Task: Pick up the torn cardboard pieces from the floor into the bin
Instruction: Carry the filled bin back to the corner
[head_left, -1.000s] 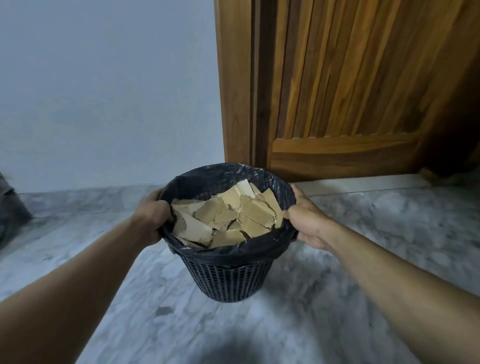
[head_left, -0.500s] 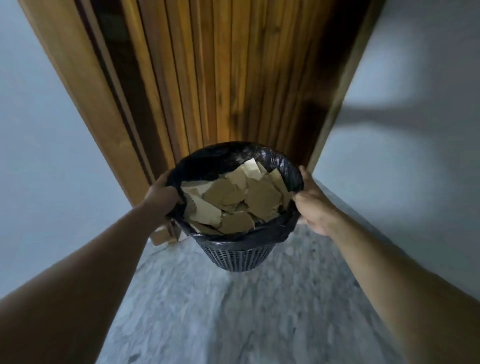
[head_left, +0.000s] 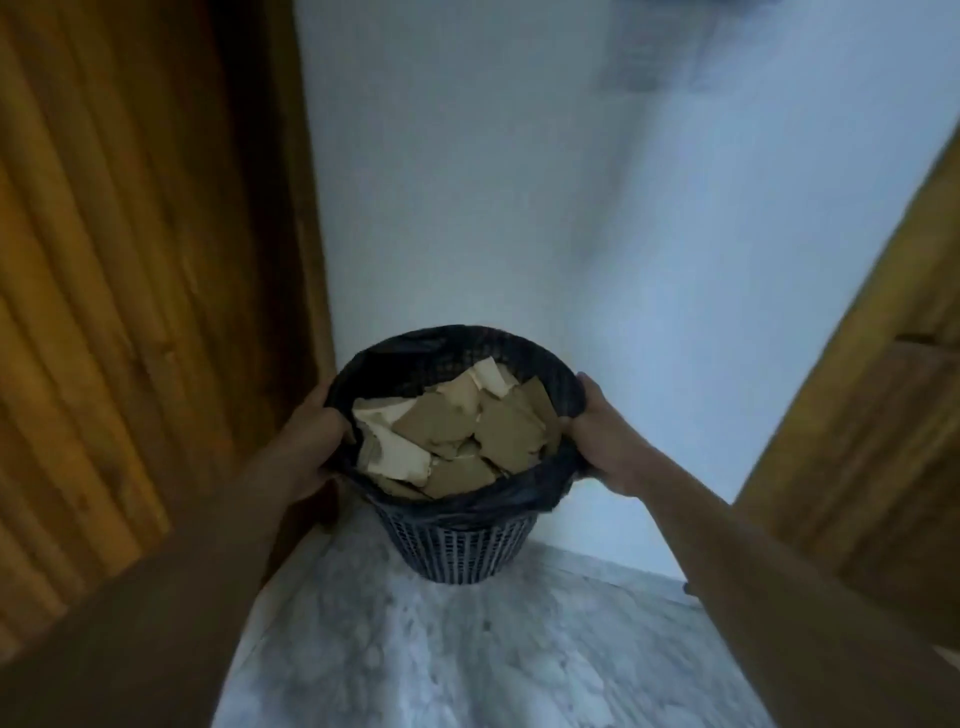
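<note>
Bin (head_left: 457, 545) rim held: left hand (head_left: 311, 441), right hand (head_left: 605, 441); wall (head_left: 571, 208) behind

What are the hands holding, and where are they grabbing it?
Both hands hold the bin by its rim: left hand on the left side, right hand on the right. Cardboard pieces lie inside.

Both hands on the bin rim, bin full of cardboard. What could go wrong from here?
1. The cardboard pieces sit heaped near the rim of the bin; a tilt may spill some.
2. The left hand and right hand grip over the loose black liner, which might slip.
3. The wooden door stands close on the left; the bin could knock it.
</note>
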